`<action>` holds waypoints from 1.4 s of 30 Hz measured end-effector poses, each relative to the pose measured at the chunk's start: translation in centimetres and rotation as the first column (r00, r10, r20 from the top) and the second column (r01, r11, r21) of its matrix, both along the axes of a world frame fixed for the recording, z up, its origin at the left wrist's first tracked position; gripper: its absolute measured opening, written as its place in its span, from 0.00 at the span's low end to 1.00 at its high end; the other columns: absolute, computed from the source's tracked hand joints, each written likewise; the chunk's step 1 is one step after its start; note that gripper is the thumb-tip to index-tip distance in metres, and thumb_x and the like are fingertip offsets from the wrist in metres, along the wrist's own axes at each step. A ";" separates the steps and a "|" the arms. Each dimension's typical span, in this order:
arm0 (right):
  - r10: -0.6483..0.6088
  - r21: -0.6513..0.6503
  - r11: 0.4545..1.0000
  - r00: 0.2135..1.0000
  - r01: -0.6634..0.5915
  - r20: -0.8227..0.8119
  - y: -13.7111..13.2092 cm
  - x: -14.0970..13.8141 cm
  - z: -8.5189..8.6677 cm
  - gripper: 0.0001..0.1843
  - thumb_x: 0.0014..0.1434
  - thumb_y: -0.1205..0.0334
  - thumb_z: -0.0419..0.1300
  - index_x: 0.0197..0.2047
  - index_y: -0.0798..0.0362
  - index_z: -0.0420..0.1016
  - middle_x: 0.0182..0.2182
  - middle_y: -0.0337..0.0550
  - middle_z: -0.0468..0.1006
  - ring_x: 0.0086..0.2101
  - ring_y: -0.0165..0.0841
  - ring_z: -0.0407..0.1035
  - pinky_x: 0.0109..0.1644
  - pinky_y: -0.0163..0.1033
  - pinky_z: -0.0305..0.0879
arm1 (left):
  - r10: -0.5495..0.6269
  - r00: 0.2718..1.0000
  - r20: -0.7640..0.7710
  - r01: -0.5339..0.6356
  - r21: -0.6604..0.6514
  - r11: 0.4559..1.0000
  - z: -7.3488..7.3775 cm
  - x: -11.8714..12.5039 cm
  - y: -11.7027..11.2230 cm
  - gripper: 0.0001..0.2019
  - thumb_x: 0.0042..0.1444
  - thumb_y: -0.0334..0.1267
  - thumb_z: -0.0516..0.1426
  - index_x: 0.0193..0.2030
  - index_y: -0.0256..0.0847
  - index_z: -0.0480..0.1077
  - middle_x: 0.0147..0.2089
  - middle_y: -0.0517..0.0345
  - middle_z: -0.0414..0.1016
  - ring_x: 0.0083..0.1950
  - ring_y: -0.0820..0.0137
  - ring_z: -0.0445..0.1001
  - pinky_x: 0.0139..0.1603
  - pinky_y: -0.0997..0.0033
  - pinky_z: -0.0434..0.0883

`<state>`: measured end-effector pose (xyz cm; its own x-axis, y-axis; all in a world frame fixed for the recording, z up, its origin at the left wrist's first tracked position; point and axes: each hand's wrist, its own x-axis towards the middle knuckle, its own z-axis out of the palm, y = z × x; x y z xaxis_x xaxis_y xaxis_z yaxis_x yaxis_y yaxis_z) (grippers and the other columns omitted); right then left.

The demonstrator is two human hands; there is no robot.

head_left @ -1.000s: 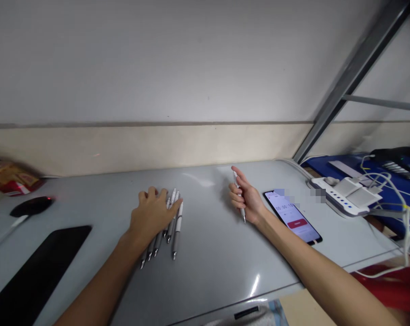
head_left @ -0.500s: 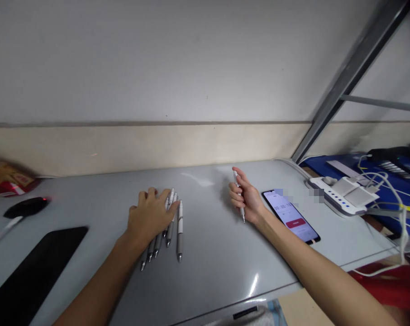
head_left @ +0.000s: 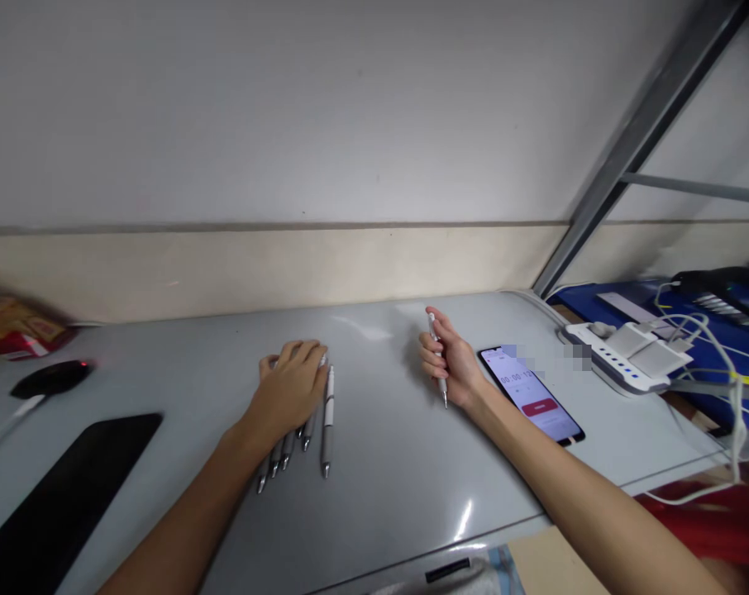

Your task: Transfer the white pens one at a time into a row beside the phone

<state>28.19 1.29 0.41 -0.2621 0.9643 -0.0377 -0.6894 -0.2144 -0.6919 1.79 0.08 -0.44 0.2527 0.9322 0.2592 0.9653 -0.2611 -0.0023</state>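
Note:
My left hand (head_left: pixel 291 384) lies palm down over several white-and-grey pens (head_left: pixel 286 457) on the desk. Its fingers are bent and close together around their upper parts, which the hand hides. One more white-and-grey pen (head_left: pixel 329 421) lies just right of the thumb, almost parallel to the others. Raised a little over the desk, my right hand (head_left: pixel 452 355) is closed around a single pen (head_left: pixel 442 387), held nearly upright with its metal tip pointing down and the thumb at its top end.
A phone (head_left: pixel 536 397) showing a running timer lies beside my right forearm. Farther right is a white power strip (head_left: pixel 622 359) with plugs and cables. At left are a black mat (head_left: pixel 83 487), a black mouse (head_left: pixel 50 378) and a red-and-yellow packet (head_left: pixel 21 326). A metal frame post (head_left: pixel 628 165) slants up at right.
My left hand's fingers have drawn together and shifted slightly right over the pens. The lower end of the rightmost pen has moved slightly left. My right hand has barely moved.

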 end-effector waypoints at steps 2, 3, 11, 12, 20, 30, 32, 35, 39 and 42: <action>0.001 0.002 1.000 1.000 -0.001 0.004 0.0 0.0 0.0 0.15 0.61 0.59 0.56 0.51 0.39 0.61 0.21 0.29 0.50 0.16 0.22 0.41 0.15 0.26 0.36 | -0.005 1.000 -0.001 0.005 0.022 1.000 0.1 0.0 0.0 0.17 0.63 0.40 0.43 0.52 0.44 0.68 0.56 0.50 0.70 0.57 0.58 0.63 0.53 0.51 0.58; 0.003 0.004 1.000 1.000 -0.003 0.006 0.0 0.0 0.0 0.16 0.62 0.59 0.56 0.52 0.38 0.61 0.21 0.29 0.50 0.16 0.22 0.41 0.15 0.26 0.36 | -0.007 1.000 -0.011 0.008 0.034 0.999 0.1 0.1 0.0 0.17 0.63 0.40 0.43 0.51 0.44 0.68 0.55 0.50 0.71 0.56 0.58 0.64 0.52 0.52 0.59; 0.011 0.012 1.000 1.000 -0.011 0.017 0.0 0.0 -0.1 0.13 0.62 0.58 0.56 0.50 0.39 0.61 0.21 0.29 0.49 0.16 0.22 0.40 0.15 0.26 0.36 | -0.042 0.997 -0.057 0.044 0.039 0.998 0.3 0.0 0.0 0.16 0.63 0.41 0.45 0.50 0.43 0.69 0.51 0.49 0.71 0.53 0.57 0.64 0.49 0.52 0.59; 0.011 0.011 1.000 1.000 -0.011 0.019 0.0 0.0 -0.1 0.12 0.62 0.58 0.56 0.49 0.40 0.61 0.21 0.29 0.49 0.16 0.22 0.40 0.15 0.26 0.36 | -0.044 0.997 -0.062 0.046 0.036 0.998 0.3 0.0 0.0 0.16 0.63 0.41 0.44 0.50 0.43 0.69 0.51 0.49 0.71 0.52 0.57 0.64 0.49 0.52 0.59; 0.007 0.027 1.000 0.999 -0.008 0.035 0.0 0.0 -0.1 0.13 0.62 0.58 0.56 0.50 0.39 0.61 0.21 0.29 0.48 0.16 0.22 0.40 0.15 0.26 0.35 | -0.076 0.994 -0.074 0.077 0.020 0.997 0.2 -0.4 0.2 0.15 0.64 0.40 0.44 0.48 0.45 0.70 0.50 0.51 0.71 0.51 0.59 0.64 0.47 0.54 0.58; 0.004 0.034 0.999 0.999 -0.006 0.048 0.0 -0.1 0.0 0.16 0.61 0.58 0.57 0.52 0.38 0.60 0.21 0.29 0.49 0.16 0.22 0.40 0.15 0.26 0.36 | -0.094 0.994 -0.055 0.096 0.046 0.994 0.8 -0.1 -0.2 0.14 0.64 0.40 0.44 0.47 0.45 0.69 0.50 0.52 0.71 0.51 0.59 0.64 0.47 0.56 0.58; 0.002 0.036 0.999 0.999 -0.004 0.052 0.0 -0.1 0.0 0.15 0.61 0.58 0.57 0.51 0.39 0.61 0.21 0.29 0.49 0.16 0.22 0.40 0.15 0.26 0.35 | -0.103 0.994 -0.047 0.106 0.056 0.993 1.0 0.3 -0.4 0.14 0.63 0.41 0.45 0.46 0.44 0.70 0.49 0.51 0.71 0.50 0.59 0.64 0.47 0.56 0.58; -0.006 0.034 0.999 0.998 0.004 0.055 0.0 0.0 0.0 0.15 0.61 0.57 0.57 0.50 0.39 0.61 0.21 0.29 0.49 0.16 0.22 0.40 0.15 0.26 0.35 | -0.127 0.991 -0.029 0.129 0.055 0.990 1.4 0.8 -0.8 0.12 0.61 0.41 0.47 0.42 0.43 0.70 0.44 0.52 0.73 0.47 0.60 0.65 0.45 0.57 0.58; -0.032 0.010 0.999 0.997 0.032 0.063 -0.1 -0.1 0.1 0.12 0.60 0.57 0.58 0.46 0.42 0.61 0.20 0.28 0.49 0.16 0.22 0.40 0.14 0.26 0.35 | -0.184 0.983 0.006 0.184 0.025 0.983 1.9 1.3 -1.2 0.08 0.60 0.40 0.49 0.38 0.43 0.68 0.36 0.55 0.74 0.44 0.61 0.66 0.44 0.59 0.57; -0.029 0.017 0.999 0.992 0.027 0.126 -0.2 -0.3 0.3 0.13 0.59 0.55 0.58 0.46 0.43 0.61 0.20 0.27 0.51 0.15 0.22 0.42 0.15 0.25 0.36 | -0.217 0.976 0.019 0.217 0.005 0.976 2.1 1.5 -1.4 0.07 0.59 0.40 0.50 0.37 0.43 0.68 0.32 0.57 0.74 0.42 0.63 0.66 0.43 0.59 0.56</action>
<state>27.86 1.08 0.70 -0.2294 0.9718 -0.0540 -0.6015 -0.1852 -0.7771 3.33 -1.31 1.63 0.4434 0.8552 0.2684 0.8857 -0.4640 0.0151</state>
